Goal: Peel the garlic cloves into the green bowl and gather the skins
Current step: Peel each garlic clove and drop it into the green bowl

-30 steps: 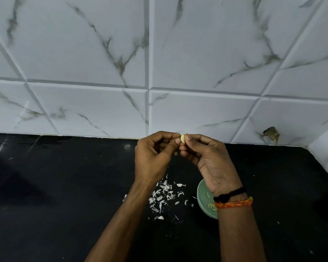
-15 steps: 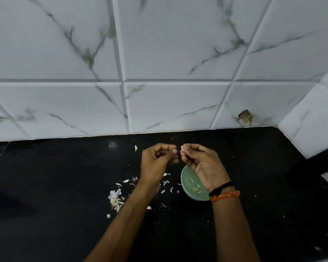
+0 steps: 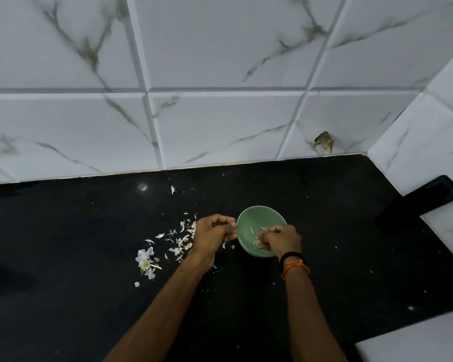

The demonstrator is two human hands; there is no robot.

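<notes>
Head view looks down on a black desk [image 3: 324, 257] set against a tiled wall [image 3: 220, 121]. On it stands the bowl [image 3: 262, 218], just right of the left hand [image 3: 212, 232], and placed close in so that each clove has only a short way to drop. Inside lie a few pale peeled cloves [image 3: 251, 230], toward the near side. Over that near rim hangs the right hand [image 3: 281, 240], its fingers curled down into the bowl; this looks like the letting-go of a clove, but whether the grip pinches one or has spread I cannot tell. Beside the bowl's left rim the left hand is drawn into a loose fist, thumb against fingertips, and seems to pinch a scrap of skin, too small to be sure. Left of that hand the skins [image 3: 178, 240] lie scattered on the desk, with a bigger clump [image 3: 145, 259] further left and nearer, and one stray flake [image 3: 173, 189] far toward the wall. Keeping skins left and cloves right spares sorting, though the gathering is not yet done
</notes>
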